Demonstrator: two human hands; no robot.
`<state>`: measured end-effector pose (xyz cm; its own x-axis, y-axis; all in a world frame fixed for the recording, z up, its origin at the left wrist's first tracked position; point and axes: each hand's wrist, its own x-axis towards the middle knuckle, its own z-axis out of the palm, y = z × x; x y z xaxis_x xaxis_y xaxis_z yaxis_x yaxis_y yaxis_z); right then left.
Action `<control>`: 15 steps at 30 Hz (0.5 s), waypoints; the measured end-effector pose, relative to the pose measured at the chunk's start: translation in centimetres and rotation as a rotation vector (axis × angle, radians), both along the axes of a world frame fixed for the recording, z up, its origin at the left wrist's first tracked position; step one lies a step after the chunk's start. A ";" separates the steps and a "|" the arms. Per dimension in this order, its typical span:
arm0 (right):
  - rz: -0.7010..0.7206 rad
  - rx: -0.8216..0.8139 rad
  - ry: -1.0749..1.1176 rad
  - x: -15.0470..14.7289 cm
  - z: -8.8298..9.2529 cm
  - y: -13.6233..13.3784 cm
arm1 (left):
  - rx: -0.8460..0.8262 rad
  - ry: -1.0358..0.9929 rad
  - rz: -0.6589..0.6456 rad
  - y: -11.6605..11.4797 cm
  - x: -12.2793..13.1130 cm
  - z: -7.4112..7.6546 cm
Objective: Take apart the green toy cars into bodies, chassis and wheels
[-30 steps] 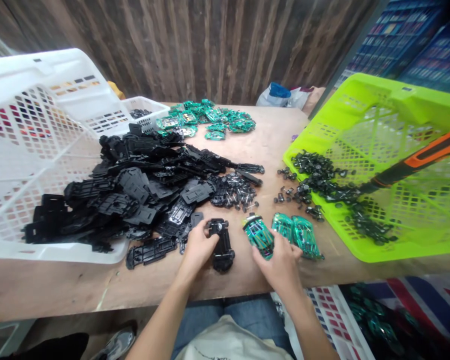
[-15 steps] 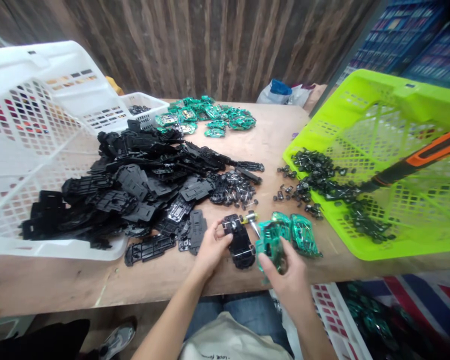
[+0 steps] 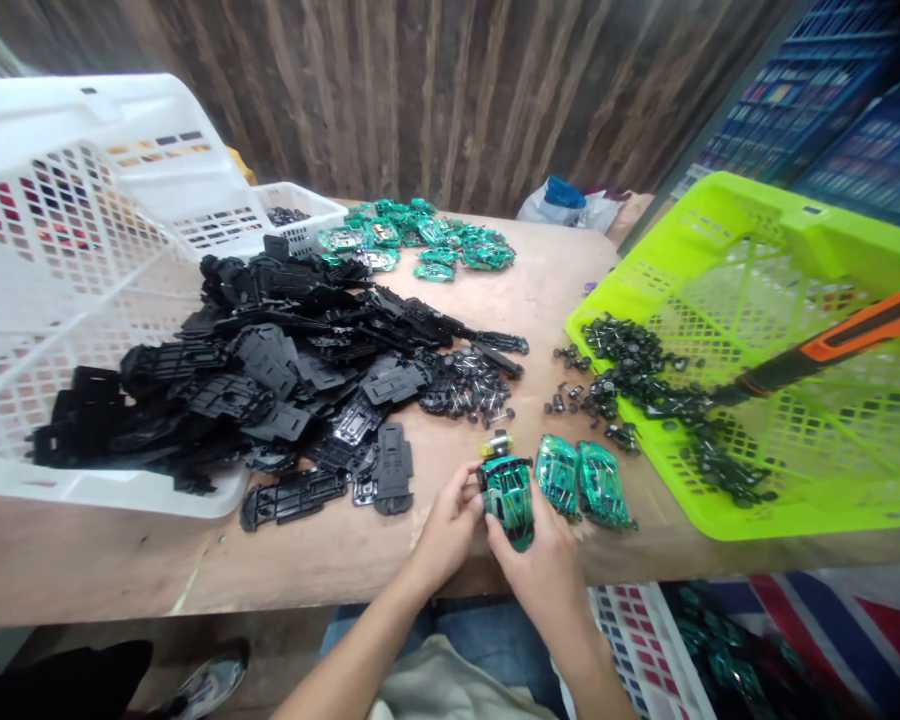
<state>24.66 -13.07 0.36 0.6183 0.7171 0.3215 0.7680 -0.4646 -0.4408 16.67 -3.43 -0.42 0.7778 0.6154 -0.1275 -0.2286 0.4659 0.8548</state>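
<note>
Between both hands, near the table's front edge, is a green toy car body (image 3: 508,490). My left hand (image 3: 451,522) grips its left side, and my right hand (image 3: 544,548) holds its right side with the thumb across the near end. The black base is largely hidden beneath the shell, with dark wheels showing at the far end. Just beyond it lies a small yellow and silver part (image 3: 497,442) whose kind I cannot make out. To the right of my right hand lie two more green toy cars (image 3: 557,476), side by side.
A heap of black car bases (image 3: 270,370) spills from a tipped white basket (image 3: 105,490) at left. Wheel axles (image 3: 472,385) lie mid-table. More wheel sets (image 3: 637,375) spill from a tipped lime-green basket (image 3: 735,510), with an orange-black handle (image 3: 840,345). Green cars (image 3: 420,235) are piled behind.
My right hand has brought the green body left onto the black base. Both hands now close around the two together, where before each held one part separately.
</note>
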 end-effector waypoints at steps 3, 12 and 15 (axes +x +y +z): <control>-0.006 0.054 0.052 -0.1 -0.4 -0.3 | 0.002 0.006 -0.016 -0.1 -0.1 0.5; 0.291 0.258 0.939 3.1 3.4 -1.2 | 0.175 0.084 -0.144 -0.1 -1.1 1.8; 0.324 0.308 0.996 2.6 4.3 -0.7 | 0.241 0.072 -0.132 -0.5 -1.6 1.7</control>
<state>27.29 -13.75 4.64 0.4969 0.8674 -0.0252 0.0682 -0.0679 -0.9954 15.07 -3.97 1.26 0.8477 0.5283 -0.0482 -0.1135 0.2693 0.9563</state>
